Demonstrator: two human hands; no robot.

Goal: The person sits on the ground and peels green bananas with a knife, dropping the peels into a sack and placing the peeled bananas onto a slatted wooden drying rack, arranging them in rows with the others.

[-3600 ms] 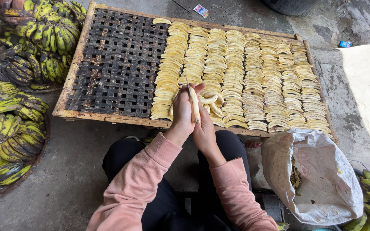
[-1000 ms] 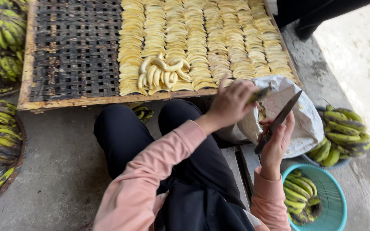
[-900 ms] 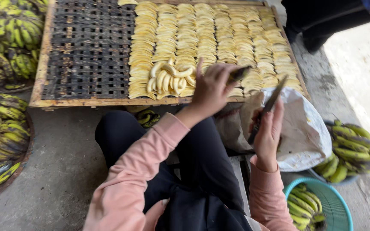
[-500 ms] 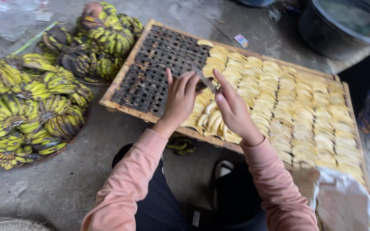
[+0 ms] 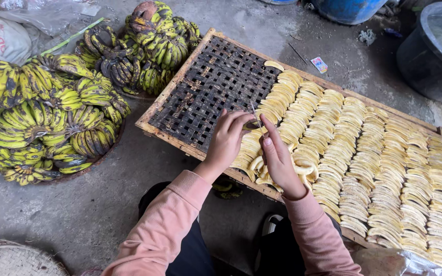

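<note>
Two hands meet over the near edge of a woven drying rack (image 5: pixel 208 89), both in pink sleeves. Left hand (image 5: pixel 227 140) curls its fingers around a thin knife (image 5: pixel 255 113), whose blade pokes up just past the fingertips. Right hand (image 5: pixel 278 159) lies flat and narrow, fingers together and pointing away from the body, its tip touching the left hand's fingertips; whether it grips anything I cannot tell. Directly under and just beyond the right hand sits a loose heap of peeled banana pieces (image 5: pixel 303 168), not yet lined up. Beyond and to the right of both hands, neat rows of banana slices (image 5: pixel 384 168) cover most of the rack. Left of the left hand the rack is bare dark lattice. Farther left, on the concrete floor, bunches of green-yellow bananas (image 5: pixel 42 117) are piled.
</note>
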